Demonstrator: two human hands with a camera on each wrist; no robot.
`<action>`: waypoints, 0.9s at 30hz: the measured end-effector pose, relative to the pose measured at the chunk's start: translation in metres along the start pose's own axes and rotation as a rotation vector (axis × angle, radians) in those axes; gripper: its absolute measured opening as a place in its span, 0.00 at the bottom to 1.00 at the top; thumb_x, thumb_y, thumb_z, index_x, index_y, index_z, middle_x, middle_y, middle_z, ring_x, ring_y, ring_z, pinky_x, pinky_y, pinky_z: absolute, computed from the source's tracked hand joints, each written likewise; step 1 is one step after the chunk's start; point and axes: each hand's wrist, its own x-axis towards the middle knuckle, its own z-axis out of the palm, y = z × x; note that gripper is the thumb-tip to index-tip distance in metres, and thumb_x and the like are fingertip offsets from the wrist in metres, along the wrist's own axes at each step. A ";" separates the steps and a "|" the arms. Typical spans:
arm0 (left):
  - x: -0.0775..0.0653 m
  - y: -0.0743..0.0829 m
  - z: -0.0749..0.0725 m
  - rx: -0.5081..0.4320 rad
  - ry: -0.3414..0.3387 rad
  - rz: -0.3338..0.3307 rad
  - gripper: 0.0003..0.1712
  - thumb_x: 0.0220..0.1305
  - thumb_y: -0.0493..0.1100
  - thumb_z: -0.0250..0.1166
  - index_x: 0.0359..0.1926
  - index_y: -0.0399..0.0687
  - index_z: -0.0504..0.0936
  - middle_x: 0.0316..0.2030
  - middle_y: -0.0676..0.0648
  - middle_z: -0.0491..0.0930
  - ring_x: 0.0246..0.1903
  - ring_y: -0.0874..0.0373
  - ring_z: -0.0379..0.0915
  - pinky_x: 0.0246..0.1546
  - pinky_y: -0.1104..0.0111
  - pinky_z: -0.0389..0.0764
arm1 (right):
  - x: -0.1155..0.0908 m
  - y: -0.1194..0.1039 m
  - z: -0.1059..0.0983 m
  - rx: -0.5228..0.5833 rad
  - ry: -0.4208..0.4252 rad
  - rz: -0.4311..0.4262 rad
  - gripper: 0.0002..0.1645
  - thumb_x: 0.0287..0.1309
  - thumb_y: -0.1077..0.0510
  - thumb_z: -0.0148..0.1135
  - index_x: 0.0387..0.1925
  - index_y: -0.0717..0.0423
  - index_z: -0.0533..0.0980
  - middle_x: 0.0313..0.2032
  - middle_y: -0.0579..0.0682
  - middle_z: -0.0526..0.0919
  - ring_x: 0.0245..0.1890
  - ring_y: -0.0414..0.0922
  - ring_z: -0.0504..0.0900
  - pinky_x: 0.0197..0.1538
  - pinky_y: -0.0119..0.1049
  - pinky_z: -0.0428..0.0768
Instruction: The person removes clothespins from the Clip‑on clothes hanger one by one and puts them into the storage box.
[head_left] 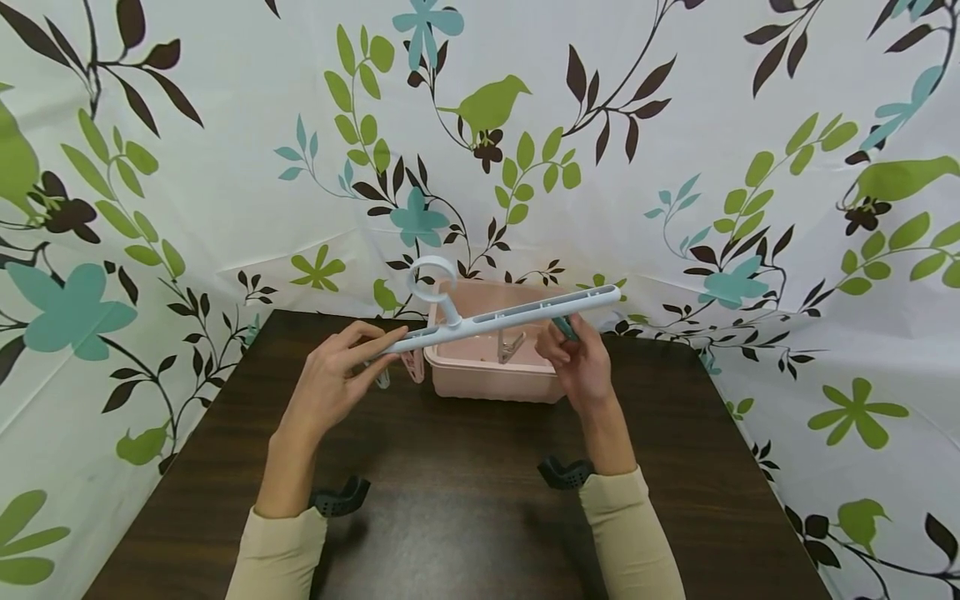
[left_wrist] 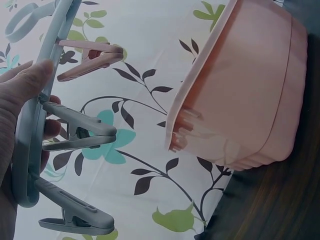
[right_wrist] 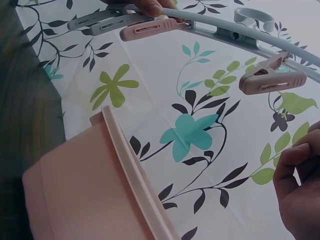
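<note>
My left hand pinches the left end of a light blue plastic hanger, which tilts up toward the right above a pink bin. Along the bar hang clothespins: a pink clothespin and two grey-green ones, the upper clothespin and the lower clothespin, near my left hand. Farther right on the bar is a beige clothespin. Beneath the hanger's right end, my right hand pinches a teal clothespin. The right wrist view shows only part of that hand, with its clothespin out of sight.
The pink bin stands at the back of the dark wooden table, close to a patterned cloth backdrop. The hanger bar hides part of the bin's inside. Dark wrist mounts sit by both sleeves.
</note>
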 end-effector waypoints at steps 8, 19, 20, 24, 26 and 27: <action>0.000 0.000 -0.001 0.021 0.002 0.010 0.33 0.59 0.33 0.79 0.66 0.54 0.87 0.46 0.49 0.85 0.32 0.59 0.69 0.32 0.68 0.66 | 0.001 -0.001 -0.001 0.001 -0.058 0.006 0.28 0.89 0.50 0.29 0.28 0.55 0.61 0.18 0.45 0.55 0.18 0.43 0.51 0.30 0.41 0.50; 0.000 0.001 -0.001 0.046 0.003 -0.005 0.35 0.57 0.32 0.81 0.65 0.57 0.88 0.46 0.49 0.85 0.35 0.61 0.69 0.34 0.66 0.68 | 0.001 -0.004 -0.008 0.052 -0.142 0.038 0.27 0.88 0.52 0.30 0.26 0.55 0.58 0.18 0.46 0.52 0.17 0.43 0.49 0.29 0.41 0.50; 0.000 0.001 -0.001 0.048 0.002 -0.004 0.34 0.57 0.32 0.80 0.65 0.57 0.88 0.46 0.49 0.85 0.35 0.61 0.70 0.34 0.66 0.68 | 0.000 -0.004 -0.008 0.058 -0.140 0.044 0.27 0.88 0.52 0.30 0.25 0.55 0.58 0.17 0.46 0.52 0.17 0.43 0.49 0.30 0.41 0.49; 0.001 0.002 -0.001 0.044 0.006 0.011 0.33 0.59 0.34 0.80 0.66 0.57 0.87 0.47 0.49 0.86 0.35 0.60 0.70 0.35 0.65 0.68 | 0.000 -0.005 -0.010 0.076 -0.137 0.057 0.28 0.88 0.52 0.32 0.25 0.55 0.57 0.17 0.46 0.51 0.17 0.42 0.49 0.29 0.40 0.48; 0.002 0.002 -0.001 0.039 0.012 0.024 0.30 0.62 0.37 0.78 0.66 0.56 0.87 0.47 0.49 0.86 0.35 0.60 0.70 0.35 0.65 0.68 | -0.001 -0.004 -0.012 0.088 -0.145 0.054 0.27 0.88 0.53 0.31 0.25 0.56 0.57 0.17 0.46 0.51 0.17 0.42 0.48 0.29 0.40 0.48; 0.002 0.002 -0.001 0.039 0.014 0.030 0.28 0.65 0.39 0.77 0.66 0.56 0.87 0.47 0.48 0.86 0.36 0.59 0.71 0.35 0.65 0.68 | -0.001 -0.004 -0.012 0.096 -0.152 0.053 0.27 0.88 0.53 0.31 0.25 0.56 0.57 0.17 0.46 0.52 0.17 0.42 0.48 0.29 0.40 0.48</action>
